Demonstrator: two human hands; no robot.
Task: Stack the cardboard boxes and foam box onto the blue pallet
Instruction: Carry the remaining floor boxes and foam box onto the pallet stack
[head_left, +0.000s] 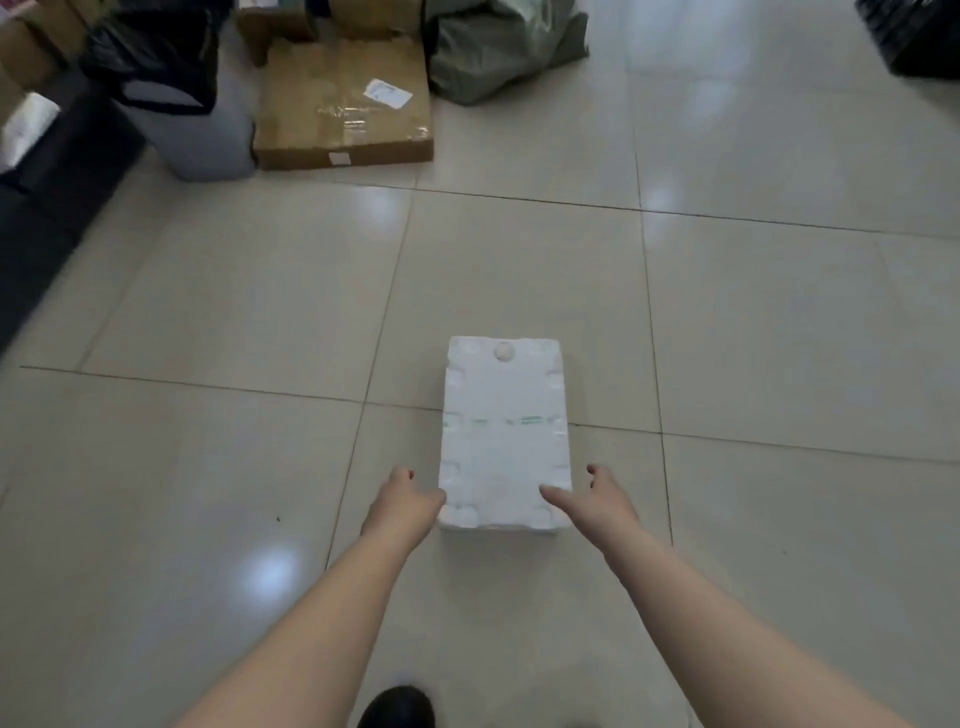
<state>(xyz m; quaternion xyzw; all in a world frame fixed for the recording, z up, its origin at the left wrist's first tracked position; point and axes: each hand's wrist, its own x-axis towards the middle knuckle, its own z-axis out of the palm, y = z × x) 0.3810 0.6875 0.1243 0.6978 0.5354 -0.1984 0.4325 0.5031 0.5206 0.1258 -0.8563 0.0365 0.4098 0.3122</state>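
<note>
While both hands, the left hand (408, 496) and right hand (597, 496), flank the near end of the foam box (504, 431) with fingers spread and gripping nothing, it lies flat on the tiled floor (234, 312). Probably light but crumbly; hold its long sides gently. A cardboard box (343, 104) sits well beyond.
</note>
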